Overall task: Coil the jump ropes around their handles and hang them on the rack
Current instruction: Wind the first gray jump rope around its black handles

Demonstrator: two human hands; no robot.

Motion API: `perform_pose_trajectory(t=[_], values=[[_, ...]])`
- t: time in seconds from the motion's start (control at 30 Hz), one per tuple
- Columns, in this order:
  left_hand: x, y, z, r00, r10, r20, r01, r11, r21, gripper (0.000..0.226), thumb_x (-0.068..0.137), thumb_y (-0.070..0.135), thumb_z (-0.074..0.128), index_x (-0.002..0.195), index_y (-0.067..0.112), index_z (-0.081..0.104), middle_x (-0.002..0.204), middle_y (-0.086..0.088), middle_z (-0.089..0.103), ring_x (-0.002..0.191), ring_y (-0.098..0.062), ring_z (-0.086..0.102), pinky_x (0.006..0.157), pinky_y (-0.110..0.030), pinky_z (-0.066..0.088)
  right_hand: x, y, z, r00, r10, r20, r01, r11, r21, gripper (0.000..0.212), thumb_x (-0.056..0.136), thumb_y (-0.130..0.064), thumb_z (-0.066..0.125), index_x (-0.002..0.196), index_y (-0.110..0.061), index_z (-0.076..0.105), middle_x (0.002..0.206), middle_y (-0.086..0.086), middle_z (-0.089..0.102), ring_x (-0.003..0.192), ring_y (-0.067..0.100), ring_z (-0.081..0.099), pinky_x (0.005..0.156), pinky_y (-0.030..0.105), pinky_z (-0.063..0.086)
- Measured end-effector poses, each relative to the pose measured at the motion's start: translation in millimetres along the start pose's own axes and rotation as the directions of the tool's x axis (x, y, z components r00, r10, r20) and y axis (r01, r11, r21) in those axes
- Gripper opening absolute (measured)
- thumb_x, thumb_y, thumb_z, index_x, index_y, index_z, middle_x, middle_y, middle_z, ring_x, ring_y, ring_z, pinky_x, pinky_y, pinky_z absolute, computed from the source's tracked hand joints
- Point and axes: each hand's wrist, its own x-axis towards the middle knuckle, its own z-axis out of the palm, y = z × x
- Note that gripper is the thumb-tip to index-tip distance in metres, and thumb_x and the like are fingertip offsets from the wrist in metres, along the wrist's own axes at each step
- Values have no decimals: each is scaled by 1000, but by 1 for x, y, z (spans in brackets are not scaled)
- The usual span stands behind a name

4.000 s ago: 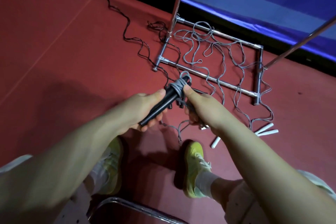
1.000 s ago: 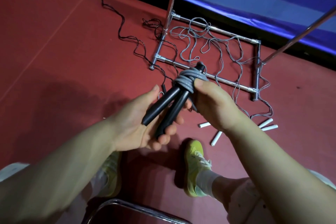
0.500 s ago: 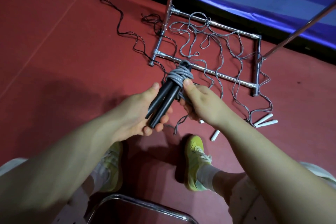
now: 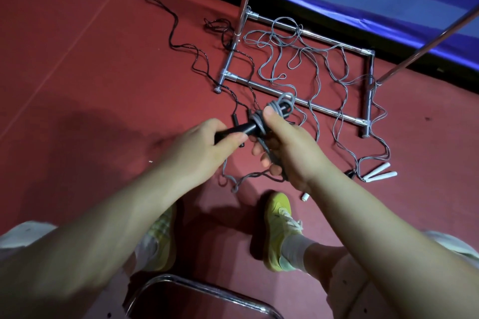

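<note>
My left hand (image 4: 204,145) grips the lower ends of two black jump rope handles (image 4: 246,128), which lie nearly level. Grey rope (image 4: 281,103) is wound around their far ends. My right hand (image 4: 287,142) pinches those coils with the thumb on top, its fingers closed on a loose strand that trails down to the floor (image 4: 234,181). The chrome rack (image 4: 298,101) stands just beyond my hands, its base frame on the red floor. More grey rope (image 4: 298,59) sprawls across that base.
A black jump rope (image 4: 178,44) snakes over the floor at the left, its small handles (image 4: 236,119) near my hands. White handles (image 4: 378,173) lie at the right, another white piece (image 4: 305,197) by my shoe. A chrome chair frame (image 4: 207,290) sits below me.
The handles have swung from steeply upright to nearly level, and my left hand now covers their ends. My right hand has taken more loose rope into its fingers.
</note>
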Motion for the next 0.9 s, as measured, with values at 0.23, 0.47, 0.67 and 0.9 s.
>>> perform_pose_trajectory(t=[0.23,0.47,0.67,0.9], values=[[-8,10,-15,825,-61,562,385,789,-479,52,62,63,52,82,19,71,89,-8,73,81,-21,67,80,-38,52,3,-3,-1,969,-237,72,221,959,178,33,63,-53,57,61,-21,64,49,3,45,37,14,36,39,17,21],[-10,-2,-6,445,480,756,737,283,-614,74,82,67,43,117,5,64,98,-14,69,84,-27,67,76,-39,54,1,-4,-7,875,-387,291,237,867,439,46,55,-59,70,65,-14,62,41,3,42,33,14,42,39,23,14],[-11,1,-9,480,387,787,765,254,-591,64,77,66,41,92,10,67,67,-2,54,52,-14,49,52,-24,40,4,-5,-9,889,-326,320,214,917,338,50,62,-62,69,74,-14,64,51,6,49,42,19,42,40,23,34],[-8,11,-20,627,106,772,719,302,-626,67,82,64,29,70,11,68,55,0,47,40,-12,40,44,-21,34,1,-14,-17,960,-38,276,21,998,64,51,88,-56,46,97,-9,65,75,7,67,64,24,60,58,30,52]])
